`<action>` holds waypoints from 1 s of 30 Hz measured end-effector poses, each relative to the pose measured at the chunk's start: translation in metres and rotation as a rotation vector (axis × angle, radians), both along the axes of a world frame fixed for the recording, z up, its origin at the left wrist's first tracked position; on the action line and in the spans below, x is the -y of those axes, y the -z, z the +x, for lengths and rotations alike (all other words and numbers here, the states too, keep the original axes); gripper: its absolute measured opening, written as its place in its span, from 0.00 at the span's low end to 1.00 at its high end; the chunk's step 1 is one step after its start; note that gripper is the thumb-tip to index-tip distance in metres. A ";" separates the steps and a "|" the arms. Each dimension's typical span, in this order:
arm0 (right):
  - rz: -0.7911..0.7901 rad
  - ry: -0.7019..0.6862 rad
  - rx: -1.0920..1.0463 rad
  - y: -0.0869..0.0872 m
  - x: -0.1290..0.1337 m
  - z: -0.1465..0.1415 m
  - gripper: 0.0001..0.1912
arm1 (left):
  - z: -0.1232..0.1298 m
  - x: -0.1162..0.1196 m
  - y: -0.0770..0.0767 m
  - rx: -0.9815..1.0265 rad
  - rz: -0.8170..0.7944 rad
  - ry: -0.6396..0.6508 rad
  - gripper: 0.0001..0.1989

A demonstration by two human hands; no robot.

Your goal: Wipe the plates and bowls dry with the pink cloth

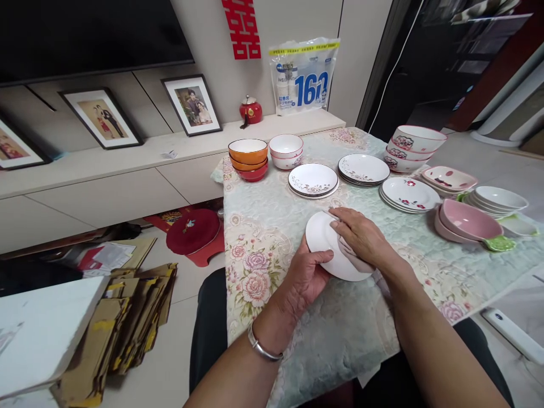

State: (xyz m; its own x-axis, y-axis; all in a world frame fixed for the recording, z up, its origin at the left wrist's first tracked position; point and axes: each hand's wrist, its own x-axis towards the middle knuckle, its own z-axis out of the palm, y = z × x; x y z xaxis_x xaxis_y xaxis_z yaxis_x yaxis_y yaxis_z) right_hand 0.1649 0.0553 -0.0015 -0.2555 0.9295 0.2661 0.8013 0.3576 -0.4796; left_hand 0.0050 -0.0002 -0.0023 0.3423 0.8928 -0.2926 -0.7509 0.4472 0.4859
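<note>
A white plate (pixel 318 231) is tilted above the near part of the flowered tablecloth, its plain face toward me. My left hand (pixel 306 272) grips its lower left edge, thumb on top. Over the plate's right side lies my right hand (pixel 361 235), pressing a pale cloth (pixel 355 258) against the surface; much of the cloth is hidden under the palm. Just beyond the plate stands a stack of patterned white plates (pixel 313 180). A second plate stack (pixel 364 169) and a red-flowered plate stack (pixel 409 194) are farther right.
Orange and red bowls (pixel 248 153) and white bowls (pixel 286 147) stand at the back left of the tablecloth (pixel 263 232). More white bowls (pixel 419 139), pink dishes (pixel 470 220) and small bowls (pixel 499 198) are at the right. A red stool (pixel 193 231) stands left of the table.
</note>
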 end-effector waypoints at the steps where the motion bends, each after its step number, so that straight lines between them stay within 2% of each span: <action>1: -0.006 0.012 -0.021 0.001 -0.001 0.003 0.24 | 0.000 0.000 0.001 -0.001 0.016 0.010 0.46; 8: -0.051 0.117 -0.233 0.002 -0.004 0.017 0.24 | -0.001 0.001 0.001 -0.017 0.119 0.042 0.42; 15: -0.076 0.278 -0.562 -0.003 -0.002 0.022 0.23 | -0.002 0.003 -0.007 -0.069 0.114 0.022 0.37; 18: -0.097 0.302 -0.670 -0.006 -0.001 0.019 0.21 | -0.002 0.002 -0.010 -0.065 0.065 0.000 0.30; 22: -0.146 0.333 -0.751 -0.010 0.001 0.014 0.17 | -0.001 0.000 -0.013 -0.012 -0.106 -0.058 0.20; 27: -0.197 0.385 -0.839 -0.012 0.001 0.013 0.16 | 0.001 -0.006 -0.012 0.015 -0.187 -0.119 0.17; 30: -0.208 0.391 -0.901 -0.011 0.001 0.012 0.17 | 0.001 -0.007 -0.009 0.035 -0.201 -0.111 0.15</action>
State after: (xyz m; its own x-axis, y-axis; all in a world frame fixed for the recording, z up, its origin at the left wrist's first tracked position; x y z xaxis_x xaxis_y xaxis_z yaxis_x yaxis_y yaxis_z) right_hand 0.1773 0.0545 0.0096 0.2942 0.9552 0.0326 0.1517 -0.0130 -0.9883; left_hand 0.0056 0.0070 0.0071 0.2584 0.8507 -0.4577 -0.8157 0.4460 0.3684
